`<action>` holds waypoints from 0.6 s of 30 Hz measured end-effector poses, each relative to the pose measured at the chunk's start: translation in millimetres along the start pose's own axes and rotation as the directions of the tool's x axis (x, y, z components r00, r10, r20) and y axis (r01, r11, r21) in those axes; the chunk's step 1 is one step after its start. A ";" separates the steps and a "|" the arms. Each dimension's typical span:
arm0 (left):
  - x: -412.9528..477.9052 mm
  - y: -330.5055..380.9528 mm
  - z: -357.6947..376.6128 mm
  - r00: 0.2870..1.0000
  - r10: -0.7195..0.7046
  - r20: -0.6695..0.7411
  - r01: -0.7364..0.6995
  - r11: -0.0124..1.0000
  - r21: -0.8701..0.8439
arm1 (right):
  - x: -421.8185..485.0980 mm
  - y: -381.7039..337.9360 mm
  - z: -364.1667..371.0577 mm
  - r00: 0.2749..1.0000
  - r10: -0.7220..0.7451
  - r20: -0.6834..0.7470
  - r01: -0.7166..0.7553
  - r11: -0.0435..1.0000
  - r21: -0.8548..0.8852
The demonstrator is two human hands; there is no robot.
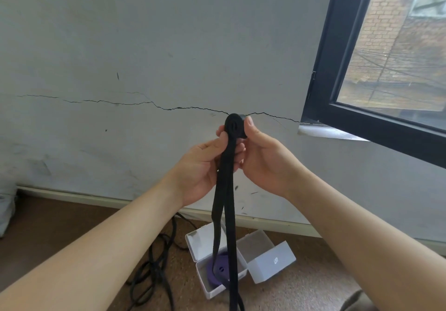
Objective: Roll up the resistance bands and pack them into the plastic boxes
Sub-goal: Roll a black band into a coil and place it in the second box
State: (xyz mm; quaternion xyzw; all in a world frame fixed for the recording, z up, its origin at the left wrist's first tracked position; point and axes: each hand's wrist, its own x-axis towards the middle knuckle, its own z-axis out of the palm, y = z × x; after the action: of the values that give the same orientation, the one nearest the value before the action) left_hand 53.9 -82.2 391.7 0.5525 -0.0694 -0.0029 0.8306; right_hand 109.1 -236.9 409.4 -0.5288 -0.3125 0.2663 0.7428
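I hold a black resistance band (234, 125) up in front of the wall, its top end wound into a small tight roll. My left hand (205, 166) pinches the roll from the left and my right hand (263, 158) grips it from the right, thumb on its top edge. The unrolled part hangs straight down in two strands to the floor. Below, an open white plastic box (205, 279) holds a rolled purple band (218, 271). A second open white plastic box (268, 255) beside it holds nothing that I can see.
More black bands (154, 267) lie tangled on the brown floor left of the boxes. A cracked grey wall stands close ahead with a white skirting board. A black-framed window (376, 93) is at the upper right.
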 end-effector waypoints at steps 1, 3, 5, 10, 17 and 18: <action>0.5 -0.6 0.1 0.999 0.029 -0.022 -0.029 0.999 0.031 | -0.4 -0.2 -0.8 1.000 -0.008 -0.002 0.008 1.000 -0.007; -0.1 0.8 2.0 0.992 0.108 -0.058 -0.099 0.985 0.143 | -1.9 -1.1 -1.7 1.000 -0.023 -0.003 0.023 1.000 -0.004; -3.0 5.5 4.1 0.980 0.193 -0.050 -0.173 0.949 0.262 | -4.0 -5.0 -0.4 0.999 -0.043 0.008 0.043 0.999 -0.009; -4.0 25.8 13.6 0.967 0.251 0.048 -0.254 0.919 0.301 | -4.6 -27.6 4.5 0.985 -0.161 0.067 0.164 0.986 -0.035; 20.0 33.3 16.3 0.986 0.165 -0.013 -0.163 0.983 0.089 | 24.2 -32.7 3.7 0.981 -0.194 -0.006 0.192 0.973 -0.129; 24.4 38.9 17.5 0.986 0.166 -0.004 -0.165 0.984 0.059 | 29.2 -38.3 4.1 0.977 -0.213 -0.020 0.208 0.969 -0.135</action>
State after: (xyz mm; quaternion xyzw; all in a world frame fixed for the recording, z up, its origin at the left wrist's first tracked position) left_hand 73.3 -85.1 436.9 0.5689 -0.1115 0.0706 0.8118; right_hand 127.9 -224.5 452.2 -0.5451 -0.3709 0.1554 0.7356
